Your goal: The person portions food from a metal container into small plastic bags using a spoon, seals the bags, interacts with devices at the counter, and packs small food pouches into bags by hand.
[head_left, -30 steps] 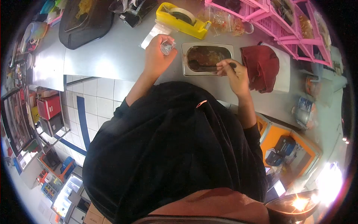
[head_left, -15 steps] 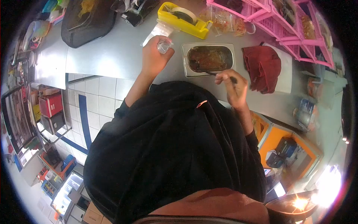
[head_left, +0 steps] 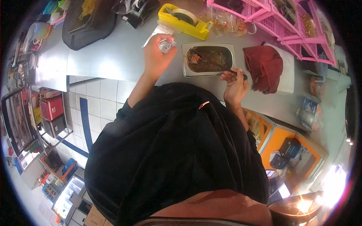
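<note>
My left hand [head_left: 155,60] is closed around a small clear plastic bag [head_left: 166,46], its mouth facing up. A spoon [head_left: 238,74] with a dark handle is in the fingers of my right hand [head_left: 235,89]. Its far end reaches into a rectangular metal container [head_left: 184,72] of dark brown sauce [head_left: 215,59]. A reddish lump [head_left: 195,58] shows near the left end of the sauce, by the spoon's tip. The container stands on the counter between my two hands.
Behind the container is a yellow tape dispenser [head_left: 181,19], with clear packets [head_left: 225,23] beside it. A dark red cloth [head_left: 264,68] lies to the right, below a pink rack [head_left: 256,16]. At the back left sits a black tray [head_left: 90,33] on the metal counter [head_left: 113,60].
The spoon has moved within the sauce, and a reddish lump now shows at the left. My right hand has turned and shifted slightly. My left hand stays nearly in place with the bag.
</note>
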### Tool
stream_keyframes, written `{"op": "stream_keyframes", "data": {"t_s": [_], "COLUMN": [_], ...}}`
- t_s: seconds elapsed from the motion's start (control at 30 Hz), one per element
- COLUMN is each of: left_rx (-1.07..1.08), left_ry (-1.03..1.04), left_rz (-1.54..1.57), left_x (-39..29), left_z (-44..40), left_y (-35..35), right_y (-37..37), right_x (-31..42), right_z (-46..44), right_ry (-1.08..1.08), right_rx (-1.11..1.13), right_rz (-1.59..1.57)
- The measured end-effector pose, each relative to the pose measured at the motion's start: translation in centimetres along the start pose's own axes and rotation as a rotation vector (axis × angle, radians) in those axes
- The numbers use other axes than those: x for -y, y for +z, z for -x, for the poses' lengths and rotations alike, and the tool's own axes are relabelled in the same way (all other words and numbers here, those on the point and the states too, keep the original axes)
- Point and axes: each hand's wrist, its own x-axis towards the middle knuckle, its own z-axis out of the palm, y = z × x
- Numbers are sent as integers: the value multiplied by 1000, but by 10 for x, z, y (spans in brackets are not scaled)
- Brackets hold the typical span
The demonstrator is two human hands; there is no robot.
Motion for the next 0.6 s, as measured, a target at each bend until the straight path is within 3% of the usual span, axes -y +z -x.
{"op": "stream_keyframes", "data": {"t_s": [0.53,0.6], "left_rx": [62,46], "left_ry": [13,190], "left_rz": [54,-7], "left_x": [-7,-11], "left_z": [-5,-8], "left_y": [6,11], "right_y": [-17,-18], "right_x": [18,33], "right_z": [-15,-15], "right_ry": [-67,-82], "right_rx": [-63,-110], "right_rz": [-179,-164]}}
